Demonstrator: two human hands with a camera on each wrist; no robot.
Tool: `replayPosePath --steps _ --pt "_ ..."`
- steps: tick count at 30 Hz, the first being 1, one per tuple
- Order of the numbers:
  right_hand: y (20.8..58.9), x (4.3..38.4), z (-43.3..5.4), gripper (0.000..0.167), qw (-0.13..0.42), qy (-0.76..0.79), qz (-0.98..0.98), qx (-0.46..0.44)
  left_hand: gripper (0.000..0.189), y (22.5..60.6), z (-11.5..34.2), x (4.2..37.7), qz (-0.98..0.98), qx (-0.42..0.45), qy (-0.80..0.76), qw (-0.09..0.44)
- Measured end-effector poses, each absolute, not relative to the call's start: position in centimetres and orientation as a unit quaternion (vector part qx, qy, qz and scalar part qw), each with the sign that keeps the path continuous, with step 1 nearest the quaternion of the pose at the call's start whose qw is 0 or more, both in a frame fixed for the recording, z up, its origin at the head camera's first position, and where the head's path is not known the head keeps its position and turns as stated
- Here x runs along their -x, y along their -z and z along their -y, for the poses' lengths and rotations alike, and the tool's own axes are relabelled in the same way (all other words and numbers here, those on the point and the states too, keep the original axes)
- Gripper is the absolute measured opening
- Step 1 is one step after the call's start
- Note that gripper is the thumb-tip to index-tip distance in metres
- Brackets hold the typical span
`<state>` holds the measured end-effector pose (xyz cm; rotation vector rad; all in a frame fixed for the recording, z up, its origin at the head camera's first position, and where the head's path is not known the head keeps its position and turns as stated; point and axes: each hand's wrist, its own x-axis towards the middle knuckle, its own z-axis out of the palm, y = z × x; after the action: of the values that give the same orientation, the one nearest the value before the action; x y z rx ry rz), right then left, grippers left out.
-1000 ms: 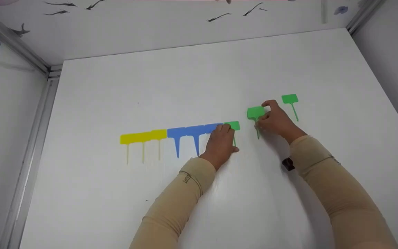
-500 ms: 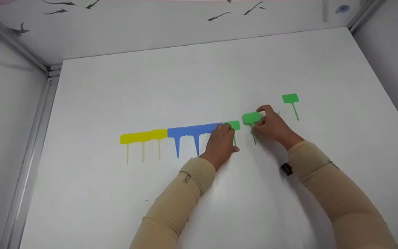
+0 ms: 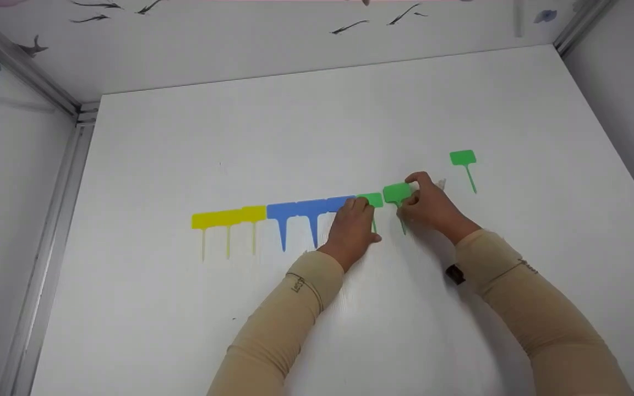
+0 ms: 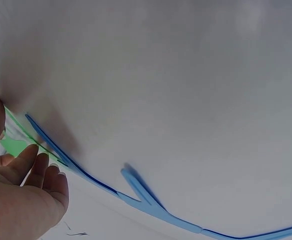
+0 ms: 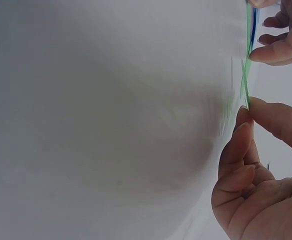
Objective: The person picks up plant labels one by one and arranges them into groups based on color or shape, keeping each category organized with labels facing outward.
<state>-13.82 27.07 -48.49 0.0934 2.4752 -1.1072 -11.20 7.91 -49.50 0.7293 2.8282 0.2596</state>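
Note:
Flat T-shaped plant labels lie in a row on the white tabletop [image 3: 185, 319]: yellow labels [image 3: 223, 218] at left, blue labels [image 3: 298, 209] in the middle, then a green label [image 3: 373, 199]. My left hand [image 3: 350, 228] rests with its fingers on the row's right end, touching the green label and covering part of the last blue one. Just to the right, my right hand [image 3: 430, 204] pinches another green label [image 3: 395, 192] between thumb and fingers. It sits slightly tilted, a narrow gap from the row. In the right wrist view, the right fingertips [image 5: 250, 102] grip its thin edge.
Farther right and back lies a single green label [image 3: 463, 158]. A small pale translucent piece [image 3: 441, 184] shows behind the right hand. White panels with bird and flower prints, joined by metal frame bars [image 3: 53, 220], stand around the tabletop.
My right hand has moved left and toward me with its green label, bringing it close to the row's green end. The left hand has stayed in place.

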Motion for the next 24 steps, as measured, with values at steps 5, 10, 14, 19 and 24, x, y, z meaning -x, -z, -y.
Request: replayPosePath --steps 5,10,14,19,24 --pt "48.62 13.71 -26.91 0.06 0.211 0.395 -0.893 -0.033 0.059 49.62 -7.86 11.19 -0.959 -0.252 -0.088 0.093" --pt "48.72 13.63 -26.74 0.06 0.209 0.394 -0.894 -0.035 0.059 49.68 -7.86 11.19 -0.959 -0.251 -0.092 0.091" --pt "48.78 13.56 -26.65 0.061 0.21 0.393 -0.895 -0.037 0.058 49.72 -7.85 11.16 -0.959 -0.253 -0.094 0.086" --pt "48.83 13.52 -26.55 0.061 0.209 0.387 -0.897 -0.038 0.057 49.69 -7.85 11.12 -0.959 -0.254 -0.097 0.085" --pt "48.85 13.44 -26.46 0.06 0.204 0.38 -0.902 -0.031 0.056 49.67 -7.87 11.11 -0.958 -0.251 -0.102 0.09"
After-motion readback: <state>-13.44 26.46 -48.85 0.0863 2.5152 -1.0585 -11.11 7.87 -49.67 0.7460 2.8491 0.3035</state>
